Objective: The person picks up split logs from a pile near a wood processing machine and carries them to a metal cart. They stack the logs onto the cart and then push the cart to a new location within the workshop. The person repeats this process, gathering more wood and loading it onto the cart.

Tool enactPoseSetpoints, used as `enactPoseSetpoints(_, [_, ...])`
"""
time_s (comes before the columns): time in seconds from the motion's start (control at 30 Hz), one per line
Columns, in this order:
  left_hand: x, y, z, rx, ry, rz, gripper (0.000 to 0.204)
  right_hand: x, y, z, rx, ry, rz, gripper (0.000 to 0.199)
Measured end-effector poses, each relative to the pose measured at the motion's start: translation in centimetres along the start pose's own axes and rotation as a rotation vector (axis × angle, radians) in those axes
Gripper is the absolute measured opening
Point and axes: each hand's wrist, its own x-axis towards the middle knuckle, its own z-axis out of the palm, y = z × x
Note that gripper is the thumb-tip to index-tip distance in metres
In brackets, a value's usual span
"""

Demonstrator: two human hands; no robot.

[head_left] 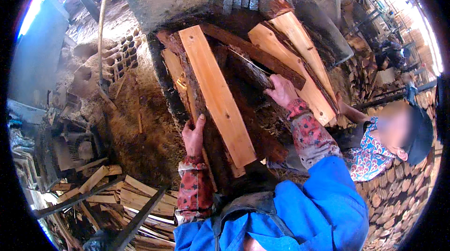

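My left hand (193,137) is closed round the near part of a bark-edged wooden slab (191,89), thumb on top. Right beside that slab lies a smooth, pale orange board (218,96) with small knots, slanting from far left to near right. My right hand (282,90) grips the near end of a narrow dark slab (251,69) with a pale edge; its fingertips are partly hidden. A dark brown plank (258,54) crosses just beyond this hand. To the right, two lighter slabs with bark edges (297,70) lie side by side.
A co-worker (389,138) in a dark cap and patterned scarf is close on my right, a hand (349,110) by the light slabs' near end. Split wood (140,199) is heaped at lower left, and a stacked woodpile (398,194) stands lower right. A thin pole (104,30) leans at left.
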Motion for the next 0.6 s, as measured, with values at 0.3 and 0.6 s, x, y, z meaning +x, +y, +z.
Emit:
enactPoseSetpoints(0.3, [0.6,-1.6,-0.2,-0.118,-0.045,-0.01,0.089,-3.6,-6.5,-9.2,0.362,0.174,0.038,0.029])
enactPoseSetpoints(0.6, [-0.4,0.8,0.1,-0.01,0.011,0.002,0.06,5.8,-13.8,-8.2,0.91,0.186,-0.001,0.05])
